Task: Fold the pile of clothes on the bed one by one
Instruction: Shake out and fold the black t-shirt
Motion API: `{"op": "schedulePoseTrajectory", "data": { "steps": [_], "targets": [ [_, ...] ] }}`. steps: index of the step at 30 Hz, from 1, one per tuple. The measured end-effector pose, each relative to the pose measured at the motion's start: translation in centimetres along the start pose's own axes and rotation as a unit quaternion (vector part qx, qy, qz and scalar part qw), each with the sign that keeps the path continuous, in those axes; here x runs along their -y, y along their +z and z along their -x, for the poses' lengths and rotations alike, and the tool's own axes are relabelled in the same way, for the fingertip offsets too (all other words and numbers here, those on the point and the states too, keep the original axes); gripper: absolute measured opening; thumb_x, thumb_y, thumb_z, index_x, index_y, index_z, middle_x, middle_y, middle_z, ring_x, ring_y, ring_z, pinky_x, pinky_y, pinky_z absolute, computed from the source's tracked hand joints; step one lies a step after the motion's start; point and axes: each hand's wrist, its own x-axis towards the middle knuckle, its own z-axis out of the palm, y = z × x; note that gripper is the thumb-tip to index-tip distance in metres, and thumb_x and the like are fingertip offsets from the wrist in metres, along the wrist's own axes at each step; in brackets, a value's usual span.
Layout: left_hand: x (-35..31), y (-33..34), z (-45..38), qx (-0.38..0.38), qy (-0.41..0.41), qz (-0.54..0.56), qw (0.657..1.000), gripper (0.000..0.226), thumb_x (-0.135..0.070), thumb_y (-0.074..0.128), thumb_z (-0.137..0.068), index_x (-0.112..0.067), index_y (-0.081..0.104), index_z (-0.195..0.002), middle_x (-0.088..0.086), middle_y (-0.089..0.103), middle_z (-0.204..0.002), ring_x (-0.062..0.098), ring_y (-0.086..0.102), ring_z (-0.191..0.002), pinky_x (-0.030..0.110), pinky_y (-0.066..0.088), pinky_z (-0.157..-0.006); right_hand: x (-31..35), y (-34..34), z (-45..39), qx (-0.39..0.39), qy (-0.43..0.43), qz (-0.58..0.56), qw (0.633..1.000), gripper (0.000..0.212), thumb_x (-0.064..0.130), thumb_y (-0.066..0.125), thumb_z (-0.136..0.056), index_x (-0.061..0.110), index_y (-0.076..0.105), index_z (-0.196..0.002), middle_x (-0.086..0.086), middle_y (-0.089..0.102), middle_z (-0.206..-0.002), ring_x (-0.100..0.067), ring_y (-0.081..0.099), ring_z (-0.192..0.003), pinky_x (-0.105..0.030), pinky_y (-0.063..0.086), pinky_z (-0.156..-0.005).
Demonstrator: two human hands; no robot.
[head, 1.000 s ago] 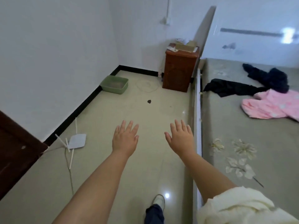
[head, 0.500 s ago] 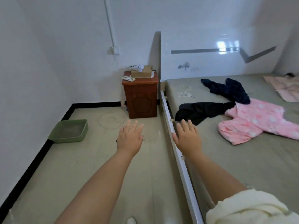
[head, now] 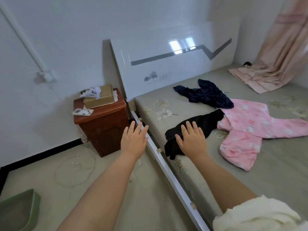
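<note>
Three garments lie spread on the grey-green bed (head: 275, 172): a black garment (head: 200, 124) nearest the bed's left edge, a pink patterned garment (head: 246, 127) to its right, and a dark navy garment (head: 206, 94) farther back. My right hand (head: 191, 140) is held out flat with straight fingers in front of the black garment; whether it touches the cloth I cannot tell. My left hand (head: 134, 140) is stretched out flat, fingers spread, over the white bed rail (head: 168, 170) and the floor. Neither hand holds anything.
A brown bedside cabinet (head: 103, 124) with a cardboard box (head: 100, 95) and papers stands left of the white headboard (head: 166, 67). A green tray (head: 18, 212) lies on the floor at lower left. A pink curtain (head: 280, 54) drapes onto the bed's far right corner.
The view has swung right toward the bed. Both open hands have moved right with it; my right hand now sits over the black garment instead of the bed rail.
</note>
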Motion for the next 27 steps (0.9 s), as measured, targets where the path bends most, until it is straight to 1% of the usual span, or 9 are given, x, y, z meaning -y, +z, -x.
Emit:
{"op": "schedulePoseTrajectory", "data": {
  "steps": [5, 8, 10, 13, 16, 20, 22, 24, 27],
  "targets": [
    [-1.6, 3.8, -12.4, 0.009, 0.063, -0.006, 0.998, 0.050, -0.036, 0.025, -0.099, -0.024, 0.014, -0.146, 0.001, 0.018, -0.153, 0.025, 0.004, -0.142, 0.039, 0.007, -0.114, -5.2, 3.7, -9.3, 0.001, 0.070, 0.000, 0.998, 0.050, 0.036, 0.046, -0.094, 0.004, 0.046, -0.132, -0.018, 0.038, -0.143, -0.035, 0.028, -0.136, -0.044, 0.022, -0.110],
    [-3.2, 5.8, -20.7, 0.022, 0.091, -0.012, 0.996, 0.050, -0.037, 0.025, -0.099, -0.023, 0.013, -0.146, 0.002, 0.016, -0.154, 0.025, 0.004, -0.142, 0.039, 0.008, -0.114, -8.4, 5.2, -15.6, -0.012, 0.105, -0.017, 0.994, 0.043, 0.023, 0.075, -0.075, -0.006, 0.065, -0.105, -0.027, 0.061, -0.114, -0.046, 0.055, -0.111, -0.055, 0.045, -0.089],
    [-4.4, 6.7, -26.0, 0.028, 0.111, -0.015, 0.993, 0.050, -0.037, 0.024, -0.099, -0.024, 0.011, -0.146, 0.002, 0.014, -0.154, 0.025, 0.004, -0.142, 0.039, 0.008, -0.114, -10.8, 6.1, -19.6, -0.009, 0.126, -0.013, 0.992, 0.042, 0.020, 0.081, -0.066, -0.007, 0.068, -0.095, -0.027, 0.065, -0.104, -0.046, 0.060, -0.100, -0.056, 0.049, -0.080],
    [-6.0, 7.9, -33.3, 0.023, 0.149, -0.011, 0.988, 0.050, -0.037, 0.025, -0.099, -0.022, 0.015, -0.146, 0.002, 0.015, -0.154, 0.024, 0.006, -0.142, 0.038, 0.012, -0.113, -14.6, 8.2, -24.2, 0.016, 0.176, -0.017, 0.984, 0.047, 0.029, 0.058, -0.088, -0.004, 0.054, -0.122, -0.025, 0.048, -0.133, -0.042, 0.038, -0.128, -0.049, 0.031, -0.104],
    [-7.5, 10.2, -38.8, 0.033, 0.187, 0.006, 0.982, 0.048, -0.036, 0.028, -0.098, -0.020, 0.023, -0.144, 0.002, 0.022, -0.152, 0.026, 0.006, -0.142, 0.038, 0.010, -0.112, -17.9, 11.2, -26.1, 0.044, 0.229, -0.005, 0.972, 0.052, 0.037, 0.038, -0.096, 0.004, 0.039, -0.137, -0.016, 0.029, -0.148, -0.033, 0.019, -0.140, -0.042, 0.014, -0.112],
    [-9.8, 15.6, -44.6, 0.092, 0.248, 0.011, 0.964, 0.049, -0.035, 0.027, -0.098, -0.020, 0.022, -0.144, 0.000, 0.022, -0.152, 0.024, 0.007, -0.142, 0.038, 0.006, -0.112, -21.0, 15.4, -25.5, 0.065, 0.314, -0.009, 0.947, 0.046, 0.029, 0.051, -0.091, -0.005, 0.054, -0.122, -0.026, 0.047, -0.133, -0.043, 0.039, -0.127, -0.050, 0.031, -0.104],
    [-11.4, 19.1, -46.7, 0.131, 0.290, 0.007, 0.948, 0.049, -0.036, 0.024, -0.099, -0.022, 0.017, -0.146, -0.001, 0.018, -0.153, 0.023, 0.005, -0.142, 0.037, 0.005, -0.113, -21.5, 17.4, -24.6, 0.094, 0.367, 0.001, 0.925, 0.046, 0.031, 0.045, -0.086, -0.007, 0.065, -0.103, -0.028, 0.062, -0.111, -0.045, 0.057, -0.106, -0.052, 0.048, -0.085],
    [-13.1, 23.0, -48.1, 0.176, 0.347, -0.004, 0.921, 0.050, -0.036, 0.022, -0.099, -0.022, 0.012, -0.146, -0.001, 0.014, -0.154, 0.023, 0.002, -0.143, 0.038, 0.005, -0.113, -21.1, 19.4, -24.1, 0.137, 0.410, -0.003, 0.902, 0.052, 0.033, 0.037, -0.079, -0.006, 0.070, -0.091, -0.026, 0.068, -0.098, -0.043, 0.065, -0.091, -0.051, 0.054, -0.070],
    [-15.2, 28.9, -48.4, 0.238, 0.425, -0.009, 0.873, 0.050, -0.038, 0.022, -0.099, -0.024, 0.013, -0.146, -0.001, 0.013, -0.155, 0.022, 0.002, -0.143, 0.037, 0.005, -0.114, -20.4, 24.1, -23.3, 0.173, 0.463, -0.014, 0.869, 0.052, 0.035, 0.038, -0.081, -0.004, 0.069, -0.099, -0.023, 0.066, -0.106, -0.040, 0.064, -0.098, -0.049, 0.054, -0.075]
  ]
}}
